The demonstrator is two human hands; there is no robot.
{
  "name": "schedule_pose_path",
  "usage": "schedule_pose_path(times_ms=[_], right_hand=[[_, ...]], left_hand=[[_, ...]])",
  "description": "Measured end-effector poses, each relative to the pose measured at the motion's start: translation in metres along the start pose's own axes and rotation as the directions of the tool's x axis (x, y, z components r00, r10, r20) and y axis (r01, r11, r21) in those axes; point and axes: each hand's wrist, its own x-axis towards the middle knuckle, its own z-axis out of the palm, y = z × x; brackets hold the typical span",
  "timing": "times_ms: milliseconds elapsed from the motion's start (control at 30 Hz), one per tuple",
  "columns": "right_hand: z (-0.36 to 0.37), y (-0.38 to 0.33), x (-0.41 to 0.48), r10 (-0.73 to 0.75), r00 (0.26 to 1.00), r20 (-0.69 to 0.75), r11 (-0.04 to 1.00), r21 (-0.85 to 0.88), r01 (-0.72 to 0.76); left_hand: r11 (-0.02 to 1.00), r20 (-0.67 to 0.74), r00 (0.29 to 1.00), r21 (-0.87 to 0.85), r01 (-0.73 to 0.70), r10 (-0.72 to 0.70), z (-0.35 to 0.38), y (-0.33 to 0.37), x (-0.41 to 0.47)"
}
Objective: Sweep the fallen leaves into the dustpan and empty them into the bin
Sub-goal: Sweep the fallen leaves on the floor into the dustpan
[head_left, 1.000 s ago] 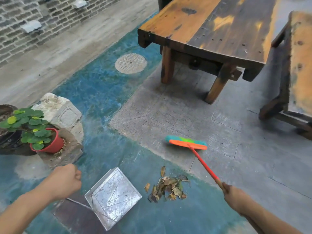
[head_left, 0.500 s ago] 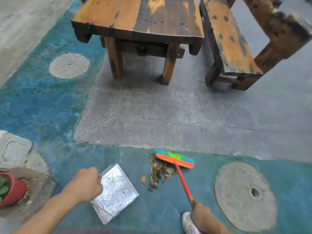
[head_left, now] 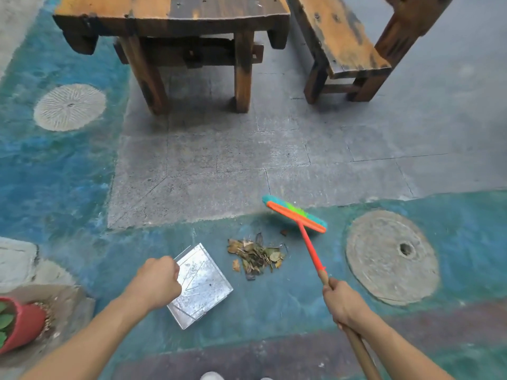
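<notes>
Two shoe tips at bottom edge, white, barely in view. Two bare forearms reach in from the bottom corners. Left hand fisted around a thin wire handle at the near-left side of one metal dustpan; pan lies flat on the floor, square, shiny, nothing in it. Right hand wrapped tight on the wooden part of one broom handle; handle turns orange higher up and runs forward-left to the head. Broom head orange bar with teal and green bristles, sits just beyond the leaves, whether touching the floor or slightly lifted cannot tell. One pile of dry brown leaves on the teal painted floor, between dustpan and broom head, just beside the pan's right edge, not on it. One stray leaf bit near the broom head.

Left edge: one red pot with green leaves, tipped on a stone block, partly cut off. Right: one round concrete cover with a hole. Middle: grey paving slabs. Far left: one pale ribbed disc set in the blue paint. Far: one wooden table, two legs visible, and one wooden bench to its right. Bin not seen.
</notes>
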Motion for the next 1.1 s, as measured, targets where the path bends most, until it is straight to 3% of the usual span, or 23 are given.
schedule_pose_path(times_ms=[167,333,500,767,967,1100], right_hand=[[0.046,0.010,0.010,0.036,0.998,0.054,0.998,0.041,-0.038],[0.087,0.003,0.014,0.015,1.000,-0.012,0.997,0.073,-0.014],[0.094,-0.036,0.029,-0.036,0.999,-0.022,0.995,0.091,0.038],[0.157,-0.074,-0.022,-0.106,0.983,0.152,0.994,0.004,0.106],[0.200,-0.056,-0.107,-0.086,0.958,0.274,0.954,0.300,0.000],[0.176,-0.048,-0.152,-0.192,0.922,0.335,0.862,0.507,-0.004]], left_hand=[[0.999,-0.002,1.000,0.044,-0.023,0.023,0.024,0.010,0.007],[0.999,-0.078,0.997,-0.048,-0.019,0.016,0.014,0.010,0.023],[0.990,-0.109,0.989,-0.082,-0.113,0.104,0.014,0.005,0.039],[0.990,-0.030,0.991,-0.058,-0.130,0.129,0.010,-0.009,0.064],[0.982,-0.042,0.982,-0.049,-0.185,0.183,0.003,0.012,0.071],[0.983,-0.057,0.982,-0.018,-0.180,0.179,-0.001,0.015,0.075]])
